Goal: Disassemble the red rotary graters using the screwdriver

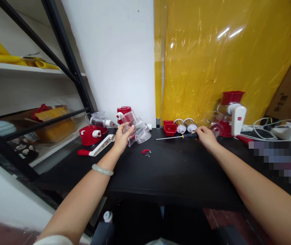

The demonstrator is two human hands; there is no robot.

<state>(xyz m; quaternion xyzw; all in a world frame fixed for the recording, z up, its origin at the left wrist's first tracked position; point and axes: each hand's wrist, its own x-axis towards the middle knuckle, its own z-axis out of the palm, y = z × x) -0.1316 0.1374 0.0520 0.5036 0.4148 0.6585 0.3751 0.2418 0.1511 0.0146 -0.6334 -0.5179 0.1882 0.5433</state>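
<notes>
My left hand (pixel 122 139) is closed around a clear plastic housing (pixel 135 131) with a red top that rests at the back of the black table (pixel 176 170). My right hand (pixel 206 136) lies over the yellow-and-black handle of a screwdriver (pixel 176 137) whose thin shaft points left along the table; the fingers curl on the handle. A small red clip and tiny screws (pixel 146 152) lie between the two hands. A pale bangle sits on my left wrist.
A red base (pixel 92 134) and a white crank handle with red grip (pixel 98 147) lie at the left. A red cup (pixel 170 128), two metal drums (pixel 185 125) and an assembled red-and-white grater (pixel 230 114) stand by the yellow sheet. Cables lie at the right, shelving at the left.
</notes>
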